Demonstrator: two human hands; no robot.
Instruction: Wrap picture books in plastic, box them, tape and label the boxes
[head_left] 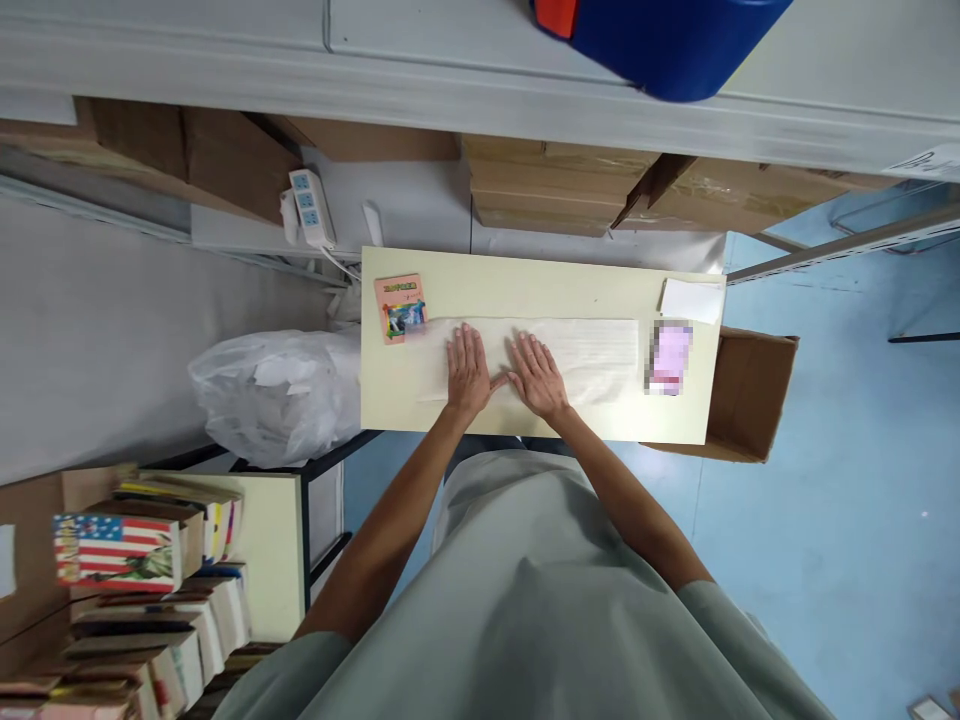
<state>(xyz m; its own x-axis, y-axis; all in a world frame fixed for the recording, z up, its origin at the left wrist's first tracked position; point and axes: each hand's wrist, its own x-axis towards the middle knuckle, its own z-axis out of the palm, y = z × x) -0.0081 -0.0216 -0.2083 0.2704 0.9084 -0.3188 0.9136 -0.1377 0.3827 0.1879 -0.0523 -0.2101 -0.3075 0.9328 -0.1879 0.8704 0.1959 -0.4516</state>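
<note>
Left hand: palm down, the left hand (pixel 469 375) lies flat with its fingers straight and only slightly apart, thumb stretched towards the other hand; it grips nothing.
Right hand: the right hand (pixel 538 378) is also flat and palm down, fingers a little spread, its thumb pointing at the left thumb; the two thumb tips meet or nearly meet.
Thin sheet: a whitish, see-through sheet (pixel 600 360) lies beneath both hands, running out past the left hand on one side and farther past the right hand on the other.
Tabletop: the pale tabletop (pixel 525 285) carries the sheet and extends beyond the fingertips of both hands.
Booklet: left of the left hand and slightly ahead of it is a pink booklet (pixel 400 300); the sheet's end seems to overlap its lower corner.
Pink-purple item: well to the right of the right hand, this item (pixel 670 355) is pixelated, so its kind cannot be told.
White paper: just ahead of that item, right of the right hand, is white paper (pixel 691 300).
Plastic bag: a filled, translucent bag (pixel 277 395) sits left of the left hand, beside the tabletop.
Open carton: a brown carton (pixel 750 395) stands farthest right of the right hand.
</note>
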